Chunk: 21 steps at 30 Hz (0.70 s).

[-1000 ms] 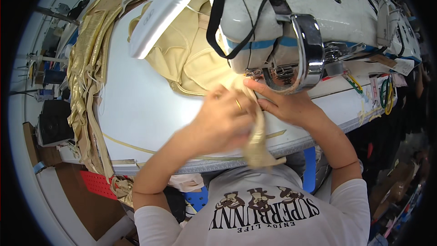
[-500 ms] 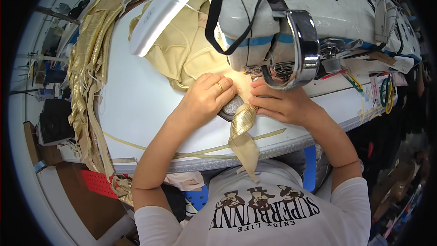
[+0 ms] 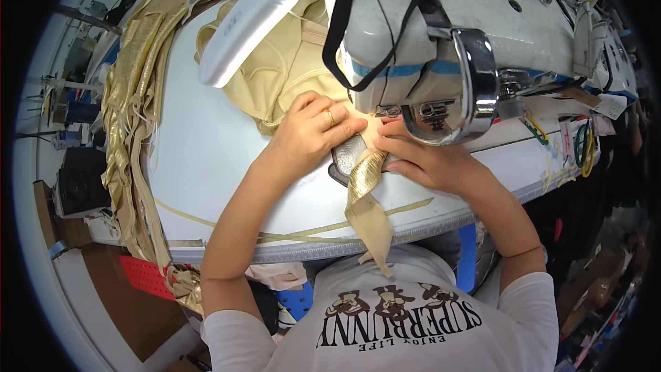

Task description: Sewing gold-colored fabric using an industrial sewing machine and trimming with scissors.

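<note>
Under the head of the white sewing machine, both my hands work at a beige garment piece and a gold-faced fabric strip. My left hand has its fingers curled and its thumb pressed to the cloth beside the needle area. My right hand pinches the strip near the presser foot, its fingertips partly hidden by the machine's front. From there the strip twists down over the table edge, showing its beige back. A grey metal plate lies between my hands, partly under the strip.
A lit white lamp hangs over the garment piece. Gold fabric strips are heaped at the left edge of the white table. Thin tape lies along the front edge. Small coloured-handled tools sit at right.
My left hand has shifted slightly away from me, uncovering more of the metal plate. My right fingers have moved a little on the strip. The machine appears slightly farther right.
</note>
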Each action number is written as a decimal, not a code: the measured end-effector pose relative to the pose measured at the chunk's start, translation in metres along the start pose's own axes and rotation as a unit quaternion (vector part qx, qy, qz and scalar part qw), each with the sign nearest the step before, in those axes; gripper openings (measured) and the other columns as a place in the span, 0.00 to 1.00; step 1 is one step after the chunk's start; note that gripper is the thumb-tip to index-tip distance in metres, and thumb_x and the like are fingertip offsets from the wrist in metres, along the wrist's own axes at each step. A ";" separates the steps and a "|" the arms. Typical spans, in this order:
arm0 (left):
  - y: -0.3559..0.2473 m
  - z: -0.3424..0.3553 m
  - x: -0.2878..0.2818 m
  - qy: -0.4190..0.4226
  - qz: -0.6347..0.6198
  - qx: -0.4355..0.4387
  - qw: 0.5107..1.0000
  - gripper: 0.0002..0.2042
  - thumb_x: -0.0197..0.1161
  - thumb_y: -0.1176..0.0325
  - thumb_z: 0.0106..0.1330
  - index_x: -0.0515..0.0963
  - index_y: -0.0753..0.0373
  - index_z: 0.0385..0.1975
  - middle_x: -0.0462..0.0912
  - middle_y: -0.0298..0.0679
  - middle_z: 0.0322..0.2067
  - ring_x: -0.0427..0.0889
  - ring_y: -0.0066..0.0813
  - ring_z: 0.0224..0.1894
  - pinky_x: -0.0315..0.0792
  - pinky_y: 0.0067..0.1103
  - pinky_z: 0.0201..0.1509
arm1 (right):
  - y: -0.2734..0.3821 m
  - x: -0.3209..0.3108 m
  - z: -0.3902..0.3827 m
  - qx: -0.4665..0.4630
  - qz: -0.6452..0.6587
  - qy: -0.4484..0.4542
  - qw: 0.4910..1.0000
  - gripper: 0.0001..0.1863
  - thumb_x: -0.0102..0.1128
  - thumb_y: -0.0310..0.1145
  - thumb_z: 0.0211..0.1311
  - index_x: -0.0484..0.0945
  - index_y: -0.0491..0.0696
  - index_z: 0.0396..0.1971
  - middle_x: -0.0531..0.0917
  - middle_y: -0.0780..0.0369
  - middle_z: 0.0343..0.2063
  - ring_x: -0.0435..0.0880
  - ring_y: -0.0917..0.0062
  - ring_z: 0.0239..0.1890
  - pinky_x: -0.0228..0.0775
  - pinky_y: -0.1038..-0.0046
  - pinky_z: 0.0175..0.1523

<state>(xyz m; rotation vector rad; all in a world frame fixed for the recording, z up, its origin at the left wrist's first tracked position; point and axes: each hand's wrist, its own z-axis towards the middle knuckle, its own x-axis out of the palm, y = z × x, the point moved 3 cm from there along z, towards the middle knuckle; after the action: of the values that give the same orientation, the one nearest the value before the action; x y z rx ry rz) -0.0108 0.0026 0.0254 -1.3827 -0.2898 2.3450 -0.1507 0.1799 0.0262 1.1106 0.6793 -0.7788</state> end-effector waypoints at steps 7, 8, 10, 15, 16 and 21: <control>-0.044 0.000 -0.005 0.024 0.054 0.068 0.996 0.11 0.67 0.69 0.52 0.85 0.60 0.36 0.82 0.31 0.41 0.80 0.28 0.47 0.71 0.29 0.50 | -0.001 -0.003 -0.001 0.047 -0.041 0.001 0.998 0.23 0.68 0.34 0.58 0.80 0.52 0.55 0.79 0.62 0.56 0.75 0.64 0.60 0.67 0.60 0.63; -0.054 -0.005 -0.004 0.041 0.053 0.070 0.995 0.11 0.67 0.70 0.52 0.85 0.59 0.37 0.82 0.32 0.44 0.80 0.29 0.50 0.70 0.30 0.53 | 0.000 -0.002 -0.001 0.029 -0.038 -0.013 0.999 0.22 0.67 0.33 0.58 0.80 0.53 0.55 0.79 0.63 0.54 0.76 0.64 0.58 0.68 0.60 0.61; -0.057 -0.008 -0.004 0.059 0.051 0.072 0.994 0.12 0.67 0.71 0.53 0.86 0.58 0.38 0.83 0.33 0.46 0.80 0.30 0.53 0.70 0.31 0.56 | -0.002 0.001 -0.006 0.025 -0.043 -0.014 0.999 0.21 0.66 0.35 0.58 0.80 0.57 0.53 0.79 0.66 0.53 0.75 0.67 0.58 0.63 0.60 0.61; -0.049 -0.007 -0.001 0.047 0.048 0.043 0.997 0.14 0.69 0.71 0.51 0.84 0.58 0.40 0.82 0.33 0.46 0.80 0.29 0.53 0.69 0.31 0.58 | -0.003 0.004 -0.006 0.024 -0.056 -0.003 0.998 0.14 0.66 0.36 0.57 0.81 0.59 0.45 0.78 0.70 0.45 0.76 0.69 0.52 0.58 0.60 0.60; -0.049 -0.007 -0.001 0.049 0.063 0.044 0.996 0.15 0.69 0.70 0.51 0.83 0.58 0.40 0.82 0.34 0.45 0.80 0.29 0.53 0.69 0.31 0.58 | -0.003 0.004 -0.006 0.024 -0.055 -0.002 0.998 0.14 0.66 0.36 0.57 0.81 0.59 0.45 0.78 0.70 0.45 0.76 0.69 0.52 0.58 0.60 0.60; -0.038 -0.009 -0.008 0.063 0.051 0.059 0.995 0.14 0.69 0.70 0.50 0.82 0.58 0.40 0.82 0.33 0.45 0.80 0.29 0.54 0.69 0.31 0.59 | -0.005 0.004 -0.009 0.016 -0.026 0.009 0.999 0.15 0.67 0.38 0.58 0.80 0.55 0.46 0.78 0.69 0.46 0.77 0.65 0.50 0.64 0.61 0.57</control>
<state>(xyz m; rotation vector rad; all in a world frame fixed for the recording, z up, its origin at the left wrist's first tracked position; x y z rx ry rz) 0.0094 0.0329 0.0411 -1.5121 -0.0442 2.3007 -0.1533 0.1862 0.0173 1.1341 0.7155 -0.8272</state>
